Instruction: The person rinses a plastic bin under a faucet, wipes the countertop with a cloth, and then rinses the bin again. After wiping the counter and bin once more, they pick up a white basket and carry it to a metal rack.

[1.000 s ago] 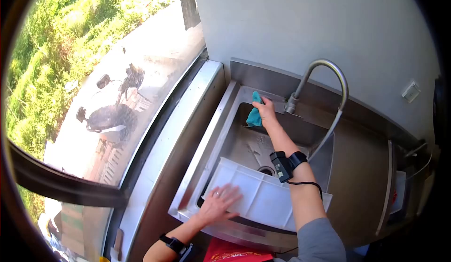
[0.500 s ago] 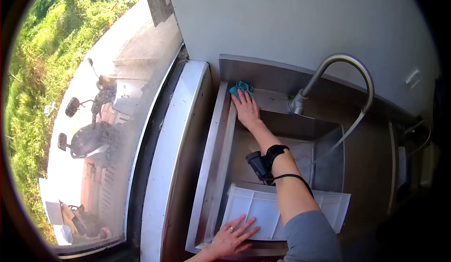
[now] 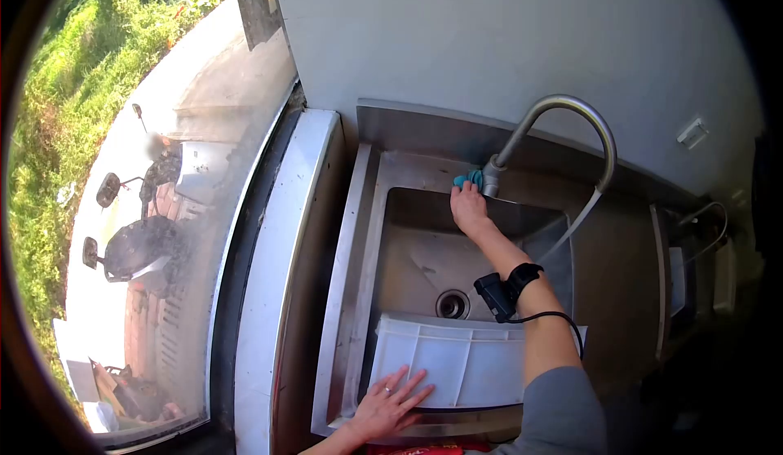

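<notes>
Your right hand (image 3: 469, 208) presses the soft, limp teal cloth (image 3: 467, 180) beside the curved steel faucet (image 3: 563, 116), while your left hand (image 3: 390, 402) lies open and flat on the stiff white plastic tray (image 3: 465, 365).

head cam | above, looking steeply down | sink (image 3: 391, 284) near

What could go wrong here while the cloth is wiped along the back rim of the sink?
The right hand presses the teal cloth close to the faucet, so the knuckles may hit its base. The white tray, resting tilted in the sink, is steadied only by the flat left hand; it might slide.
</notes>
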`<state>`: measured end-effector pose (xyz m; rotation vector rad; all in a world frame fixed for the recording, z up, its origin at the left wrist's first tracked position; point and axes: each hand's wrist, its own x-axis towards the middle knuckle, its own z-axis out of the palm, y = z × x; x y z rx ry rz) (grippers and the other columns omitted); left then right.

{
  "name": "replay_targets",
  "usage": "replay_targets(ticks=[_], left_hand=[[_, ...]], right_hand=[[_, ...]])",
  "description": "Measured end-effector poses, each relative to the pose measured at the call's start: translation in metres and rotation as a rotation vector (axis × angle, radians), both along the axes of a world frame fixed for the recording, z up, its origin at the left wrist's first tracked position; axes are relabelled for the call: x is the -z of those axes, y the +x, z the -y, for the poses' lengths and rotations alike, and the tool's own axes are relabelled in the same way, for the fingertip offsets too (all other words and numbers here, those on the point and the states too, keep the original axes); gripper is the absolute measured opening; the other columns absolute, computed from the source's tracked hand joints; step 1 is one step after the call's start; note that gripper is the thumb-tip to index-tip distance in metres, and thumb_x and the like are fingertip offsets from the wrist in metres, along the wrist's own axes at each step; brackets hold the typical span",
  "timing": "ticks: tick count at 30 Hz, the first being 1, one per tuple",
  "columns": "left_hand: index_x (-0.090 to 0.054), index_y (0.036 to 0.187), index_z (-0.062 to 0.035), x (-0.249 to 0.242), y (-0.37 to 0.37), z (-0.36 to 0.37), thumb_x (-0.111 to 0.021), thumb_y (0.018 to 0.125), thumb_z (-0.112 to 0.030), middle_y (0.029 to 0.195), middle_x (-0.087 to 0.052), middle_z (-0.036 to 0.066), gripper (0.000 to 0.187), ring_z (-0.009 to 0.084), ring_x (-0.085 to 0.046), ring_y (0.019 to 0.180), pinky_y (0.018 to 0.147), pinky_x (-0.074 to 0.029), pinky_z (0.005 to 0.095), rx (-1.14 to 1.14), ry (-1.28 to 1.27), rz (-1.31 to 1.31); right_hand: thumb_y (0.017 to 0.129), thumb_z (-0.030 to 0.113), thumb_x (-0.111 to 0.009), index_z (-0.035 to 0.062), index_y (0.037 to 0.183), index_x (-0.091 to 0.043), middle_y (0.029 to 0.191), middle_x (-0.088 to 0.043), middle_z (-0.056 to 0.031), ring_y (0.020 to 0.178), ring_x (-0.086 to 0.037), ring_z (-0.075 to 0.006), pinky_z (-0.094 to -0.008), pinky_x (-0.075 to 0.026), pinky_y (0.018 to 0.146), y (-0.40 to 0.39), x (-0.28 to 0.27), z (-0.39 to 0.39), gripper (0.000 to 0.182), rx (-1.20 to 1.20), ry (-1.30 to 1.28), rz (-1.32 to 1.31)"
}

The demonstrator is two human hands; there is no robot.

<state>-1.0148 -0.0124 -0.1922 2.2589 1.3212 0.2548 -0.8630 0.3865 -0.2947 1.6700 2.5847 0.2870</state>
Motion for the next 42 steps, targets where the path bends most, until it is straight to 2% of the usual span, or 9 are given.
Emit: replay_targets(ticks=[4, 7, 11, 12, 21, 26, 30, 39, 42], left_hand=[[-0.032, 0.137, -0.0239, 0.001, 0.002, 0.002, -0.062, 0.076, -0.040, 0.145, -0.025, 0.004, 0.070, 0.0287, -0.029, 0.129, 0.099, -0.031, 0.0388, 0.005, -0.001, -0.009], [-0.031, 0.138, -0.0241, 0.002, 0.003, 0.003, -0.063, 0.075, -0.040, 0.145, -0.025, 0.004, 0.072, 0.0285, -0.029, 0.129, 0.098, -0.032, 0.0380, -0.008, 0.012, -0.006], [-0.030, 0.138, -0.0245, 0.004, 0.005, 0.003, -0.062, 0.075, -0.039, 0.145, -0.024, 0.003, 0.072, 0.0276, -0.029, 0.129, 0.098, -0.032, 0.0371, -0.020, 0.015, -0.014], [-0.030, 0.138, -0.0247, 0.004, 0.006, 0.002, -0.062, 0.075, -0.039, 0.145, -0.024, 0.003, 0.072, 0.0272, -0.029, 0.129, 0.098, -0.031, 0.0370, -0.027, 0.019, -0.017], [-0.033, 0.136, -0.0280, 0.000, 0.012, -0.001, -0.061, 0.077, -0.037, 0.144, -0.026, 0.002, 0.067, 0.0271, -0.029, 0.129, 0.101, -0.028, 0.0399, -0.015, -0.018, -0.079], [-0.034, 0.136, -0.0295, 0.011, 0.017, 0.004, -0.062, 0.075, -0.039, 0.144, -0.027, 0.002, 0.067, 0.0283, -0.026, 0.131, 0.102, -0.025, 0.0416, -0.005, -0.066, -0.139], [-0.034, 0.136, -0.0298, 0.006, 0.019, 0.003, -0.063, 0.075, -0.039, 0.144, -0.027, 0.002, 0.069, 0.0284, -0.025, 0.132, 0.103, -0.024, 0.0422, 0.001, -0.079, -0.171], [-0.032, 0.137, -0.0293, -0.005, 0.014, -0.002, -0.065, 0.073, -0.038, 0.144, -0.027, 0.001, 0.072, 0.0273, -0.025, 0.132, 0.104, -0.024, 0.0415, 0.004, -0.075, -0.155], [-0.031, 0.137, -0.0284, -0.004, 0.013, -0.005, -0.065, 0.072, -0.036, 0.144, -0.027, 0.001, 0.074, 0.0269, -0.026, 0.131, 0.104, -0.023, 0.0403, -0.002, -0.095, -0.135]], right_hand=[[0.075, 0.005, -0.055, -0.0016, 0.100, -0.052, 0.099, -0.051, -0.0197, 0.091, -0.053, -0.0315, -0.0362, -0.050, 0.073, 0.001, -0.036, 0.026, 0.026, -0.109, -0.094, -0.051], [0.073, 0.003, -0.055, -0.0022, 0.099, -0.051, 0.099, -0.051, -0.0210, 0.092, -0.053, -0.0324, -0.0358, -0.050, 0.072, -0.011, -0.055, 0.020, 0.027, -0.186, 0.075, -0.202], [0.070, -0.001, -0.054, 0.0070, 0.114, -0.049, 0.110, -0.049, -0.0137, 0.102, -0.048, -0.0340, -0.0420, -0.044, 0.085, -0.018, -0.032, -0.022, 0.044, -0.312, 0.134, -0.466], [0.070, -0.003, -0.052, 0.0123, 0.116, -0.050, 0.114, -0.049, -0.0096, 0.103, -0.048, -0.0330, -0.0415, -0.042, 0.089, -0.020, -0.021, -0.024, 0.048, -0.168, -0.080, -0.535], [0.066, 0.000, -0.050, 0.0131, 0.087, -0.063, 0.094, -0.056, -0.0088, 0.095, -0.051, -0.0303, -0.0396, -0.044, 0.082, 0.029, -0.016, 0.030, 0.028, -0.413, -0.479, -0.395], [0.071, 0.009, -0.050, 0.0097, 0.087, -0.062, 0.092, -0.061, -0.0141, 0.091, -0.056, -0.0327, -0.0406, -0.045, 0.078, 0.101, -0.061, 0.056, 0.020, 0.256, -0.354, -0.866], [0.072, 0.004, -0.046, 0.0057, 0.088, -0.056, 0.089, -0.058, -0.0148, 0.088, -0.056, -0.0320, -0.0376, -0.042, 0.077, 0.135, -0.058, 0.026, 0.019, 0.467, -0.038, -1.204], [0.070, -0.005, -0.044, 0.0048, 0.082, -0.052, 0.093, -0.049, -0.0133, 0.090, -0.051, -0.0302, -0.0379, -0.039, 0.081, 0.133, -0.058, -0.013, 0.018, 0.366, 0.555, -1.276], [0.072, -0.004, -0.047, 0.0071, 0.097, -0.057, 0.102, -0.049, -0.0143, 0.099, -0.050, -0.0303, -0.0363, -0.039, 0.088, 0.134, -0.040, -0.045, 0.030, 0.295, 0.381, -1.255]])
